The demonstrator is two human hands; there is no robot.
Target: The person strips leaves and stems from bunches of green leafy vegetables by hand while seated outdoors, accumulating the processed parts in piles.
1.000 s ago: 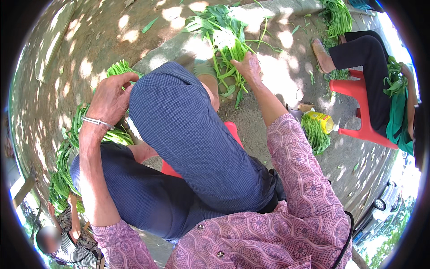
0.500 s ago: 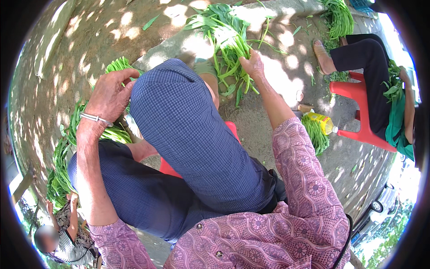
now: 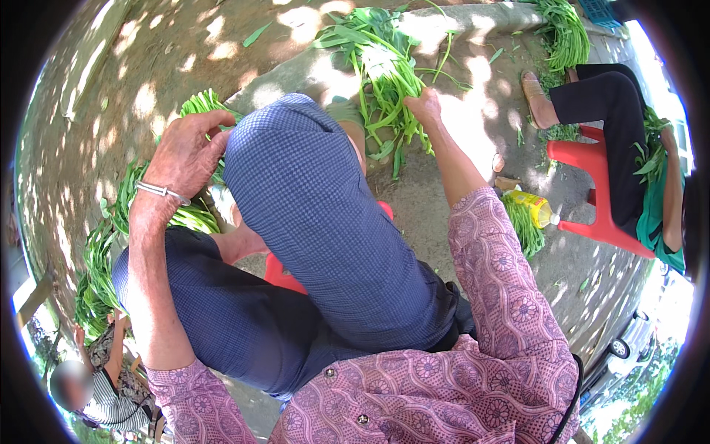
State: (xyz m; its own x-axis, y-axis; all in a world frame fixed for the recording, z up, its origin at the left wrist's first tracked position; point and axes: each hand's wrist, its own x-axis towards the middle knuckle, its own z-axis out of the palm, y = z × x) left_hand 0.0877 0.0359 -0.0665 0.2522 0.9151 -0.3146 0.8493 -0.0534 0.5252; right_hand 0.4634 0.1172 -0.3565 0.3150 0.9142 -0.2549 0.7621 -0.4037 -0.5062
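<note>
My right hand (image 3: pixel 426 107) grips a loose bunch of long green leafy stems (image 3: pixel 381 70) lying beyond my raised, blue-checked knee (image 3: pixel 274 148). Beside that knee is my left hand (image 3: pixel 191 148), with a metal bangle at the wrist; its fingers are curled together, and anything in them is hidden. Behind and below this hand are bundled greens (image 3: pixel 200 103), with more piled leafy greens (image 3: pixel 100 263) along my left side. A red stool (image 3: pixel 277 270) shows beneath my legs.
At right, a person (image 3: pixel 614 111) with greens sits by a red stool (image 3: pixel 580 159); a yellow bottle (image 3: pixel 531 203) and cut stems (image 3: pixel 523 233) lie nearer. Another person (image 3: pixel 111 399) is at lower left. A green pile (image 3: pixel 562 33), blue crate (image 3: pixel 595 11) and concrete edge (image 3: pixel 266 89) lie farther out.
Over the last second my right hand has shifted slightly to the right with the stems and turned a little. My left hand stays beside the knee with little change.
</note>
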